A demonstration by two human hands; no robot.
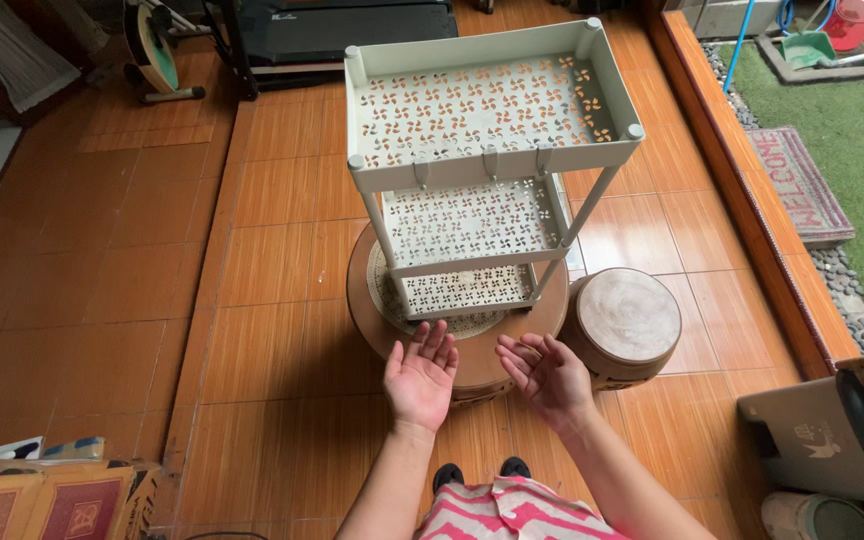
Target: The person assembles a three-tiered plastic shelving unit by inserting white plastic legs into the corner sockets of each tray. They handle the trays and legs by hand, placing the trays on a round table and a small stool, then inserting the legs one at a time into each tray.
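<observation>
Your left hand (419, 378) and right hand (550, 378) hover palm-up at the lower middle of the frame, fingers (439, 343) spread and loose, holding nothing, just short of the three-tier rack (487, 160). The rack stands upright on a round wooden stool (452, 352) at the centre of the frame, its top tray reaching toward the upper middle.

It looks like pale grey-green plastic: three shallow rectangular trays with pinwheel-shaped cut-outs, joined by thin corner posts (584, 205), with small hooks along the near edge of the top tray. You can judge it light but tall, so likely to sway or tip, and the posts may flex. Take it by two opposite corner posts or under a tray rim rather than by the perforated floors. A smaller round stool (625, 318) sits just right of the first, on the orange tiled floor (142, 270).
</observation>
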